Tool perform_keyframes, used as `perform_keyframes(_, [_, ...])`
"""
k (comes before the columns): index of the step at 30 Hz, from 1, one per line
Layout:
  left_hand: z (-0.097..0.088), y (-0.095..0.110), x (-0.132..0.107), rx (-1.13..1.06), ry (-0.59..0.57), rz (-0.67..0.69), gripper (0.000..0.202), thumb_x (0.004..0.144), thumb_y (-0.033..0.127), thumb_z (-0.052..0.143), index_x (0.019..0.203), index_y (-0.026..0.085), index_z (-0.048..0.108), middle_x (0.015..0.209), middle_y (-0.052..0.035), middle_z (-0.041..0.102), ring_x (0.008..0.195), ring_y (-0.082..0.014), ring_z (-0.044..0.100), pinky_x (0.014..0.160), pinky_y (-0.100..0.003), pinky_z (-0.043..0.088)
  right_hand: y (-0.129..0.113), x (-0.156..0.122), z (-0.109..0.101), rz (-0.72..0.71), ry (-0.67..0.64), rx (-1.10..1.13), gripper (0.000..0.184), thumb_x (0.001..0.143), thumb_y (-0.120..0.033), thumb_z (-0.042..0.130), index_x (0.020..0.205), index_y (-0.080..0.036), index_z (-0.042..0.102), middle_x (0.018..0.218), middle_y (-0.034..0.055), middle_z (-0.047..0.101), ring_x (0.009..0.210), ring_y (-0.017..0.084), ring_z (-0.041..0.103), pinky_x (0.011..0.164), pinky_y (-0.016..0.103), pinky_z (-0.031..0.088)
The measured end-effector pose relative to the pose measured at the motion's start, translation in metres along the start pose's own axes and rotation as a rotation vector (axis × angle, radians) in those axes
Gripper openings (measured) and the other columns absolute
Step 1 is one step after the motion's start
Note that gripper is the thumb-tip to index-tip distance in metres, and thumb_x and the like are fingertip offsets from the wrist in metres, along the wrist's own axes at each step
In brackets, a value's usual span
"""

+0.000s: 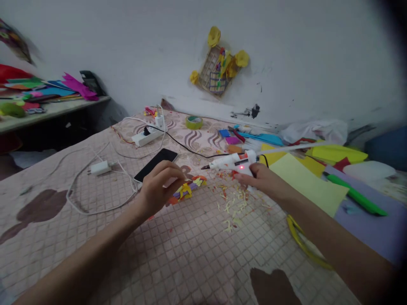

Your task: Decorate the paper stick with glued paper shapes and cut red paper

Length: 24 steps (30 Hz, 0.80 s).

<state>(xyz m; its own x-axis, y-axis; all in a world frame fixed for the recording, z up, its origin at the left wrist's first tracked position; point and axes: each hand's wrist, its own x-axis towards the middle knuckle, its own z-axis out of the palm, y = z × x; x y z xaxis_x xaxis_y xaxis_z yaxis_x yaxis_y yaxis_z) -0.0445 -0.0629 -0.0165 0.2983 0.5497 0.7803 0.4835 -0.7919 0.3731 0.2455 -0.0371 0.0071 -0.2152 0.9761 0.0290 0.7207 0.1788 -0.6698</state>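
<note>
My right hand [257, 178] is closed round the grip of a white hot glue gun [230, 162], whose nozzle points left and whose red light glows. My left hand [160, 186] is curled over a small multicoloured paper craft piece [187, 189] lying on the patterned cloth, with the fingers pinched on a pale bit at its edge. The gun's tip hangs a little to the right of my left fingers, above the craft piece. Yellow paper scraps [232, 207] are scattered between the two hands.
A black phone [155, 164] lies just behind my left hand. A white power strip [148, 135], charger [100, 168] and cables cross the cloth. Green tape roll [193, 122], coloured paper sheets [305, 182], a green marker [356, 195] and yellow scissors [302, 241] sit at right.
</note>
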Motion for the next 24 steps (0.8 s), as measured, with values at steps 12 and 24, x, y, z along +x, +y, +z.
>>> perform_keyframes(12, [0.003,0.006,-0.004,0.040,0.036,0.325,0.011,0.078,0.013,0.062,0.088,0.018,0.060,0.086,-0.0040,0.065,0.079,-0.0143,0.060,0.069,-0.030,0.053,-0.013,-0.037,0.002,-0.016,-0.061,0.186,0.048,0.062,-0.061,0.066,0.045,-0.022,0.044,0.041,-0.0056,0.028,0.039,0.008,0.028,0.036,0.024,0.017])
perform_keyframes(24, [0.006,0.004,-0.008,0.054,-0.003,0.329,0.010,0.080,0.017,0.061,0.090,0.018,0.060,0.081,-0.0031,0.065,0.077,-0.0140,0.061,0.066,-0.029,0.053,-0.010,-0.035,0.009,-0.089,-0.100,0.067,0.045,0.071,-0.057,0.060,0.049,-0.020,0.048,0.047,-0.0032,0.037,0.042,0.009,0.033,0.039,0.025,0.022])
